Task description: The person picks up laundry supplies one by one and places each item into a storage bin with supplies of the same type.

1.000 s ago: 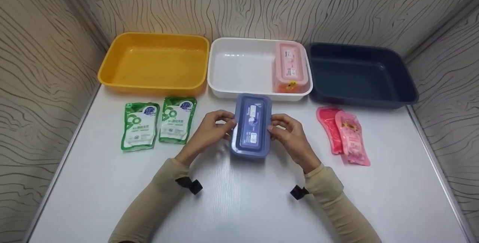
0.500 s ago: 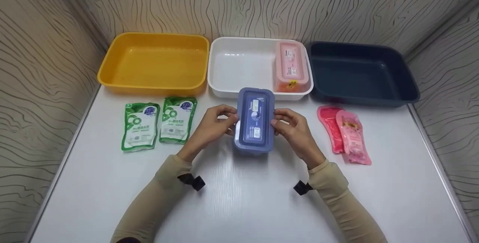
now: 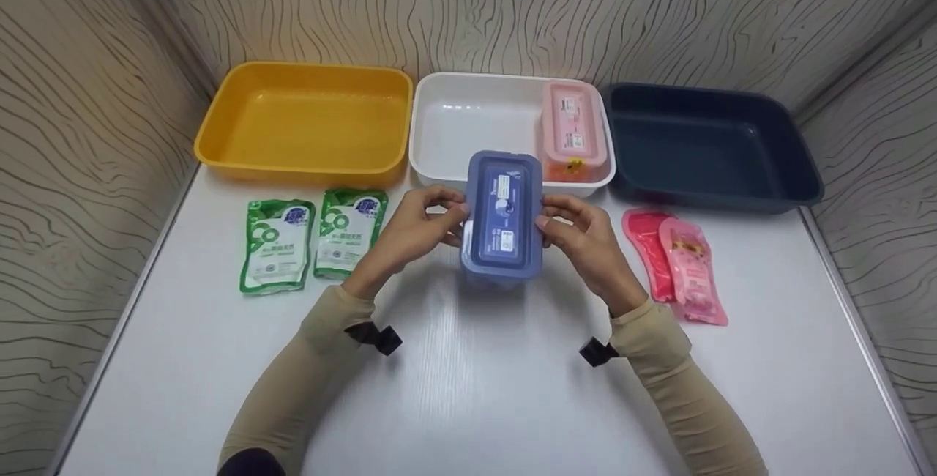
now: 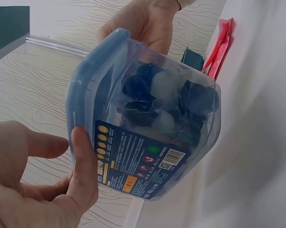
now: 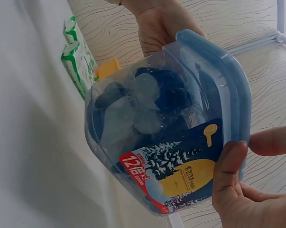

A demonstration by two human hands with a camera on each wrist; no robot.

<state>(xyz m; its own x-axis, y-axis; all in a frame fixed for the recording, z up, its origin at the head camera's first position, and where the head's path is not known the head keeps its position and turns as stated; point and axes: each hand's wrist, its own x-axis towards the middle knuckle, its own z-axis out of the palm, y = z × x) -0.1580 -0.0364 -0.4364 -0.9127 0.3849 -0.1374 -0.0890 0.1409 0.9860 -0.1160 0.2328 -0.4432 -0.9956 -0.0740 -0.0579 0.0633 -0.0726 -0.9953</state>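
Observation:
A clear plastic box with a blue lid (image 3: 504,216) is held above the table between both hands. Blue and whitish rounded pieces (image 4: 164,90) show through its wall in the left wrist view. My left hand (image 3: 424,227) grips the lid's left edge with thumb and fingers. On the opposite edge, my right hand (image 3: 585,242) pinches the lid the same way. The box's far end overlaps the front rim of the white tray (image 3: 476,132) in the head view. Inside that tray, at its right end, stands a similar pink-lidded box (image 3: 573,124).
A yellow tray (image 3: 304,124) stands left of the white one, a dark blue tray (image 3: 710,143) right. Two green-and-white pouches (image 3: 278,245) (image 3: 350,231) lie at the left. At the right, a pink pouch (image 3: 692,267) overlaps a red one (image 3: 648,249). Patterned panels enclose the table.
Both hands have raised the blue-lidded box and carried it forward toward the white tray, slightly to the right. The trays and pouches have stayed in place.

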